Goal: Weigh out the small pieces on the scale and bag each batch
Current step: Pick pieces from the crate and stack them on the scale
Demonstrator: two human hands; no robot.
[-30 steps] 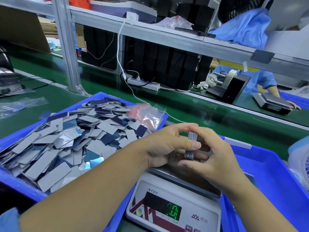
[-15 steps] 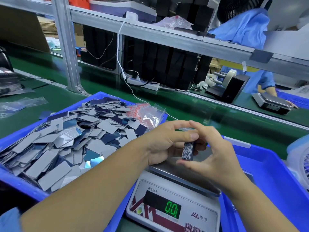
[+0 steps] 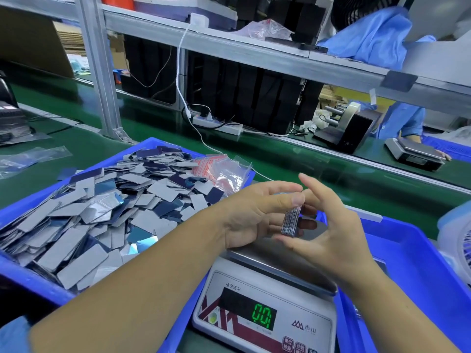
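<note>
Pinching a squared-up stack (image 3: 291, 220) between left hand (image 3: 251, 215) and right hand (image 3: 331, 233), just above the scale (image 3: 277, 263). Probably light, stiff, slippery between layers, so best squeezed on the flat faces.

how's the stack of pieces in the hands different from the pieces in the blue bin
The stack of pieces is squared up edge-on and held above the scale by both the left hand and the right hand; the pieces in the blue bin lie loose, flat and scattered. Both appear to be the same grey and dark rectangles.
</note>
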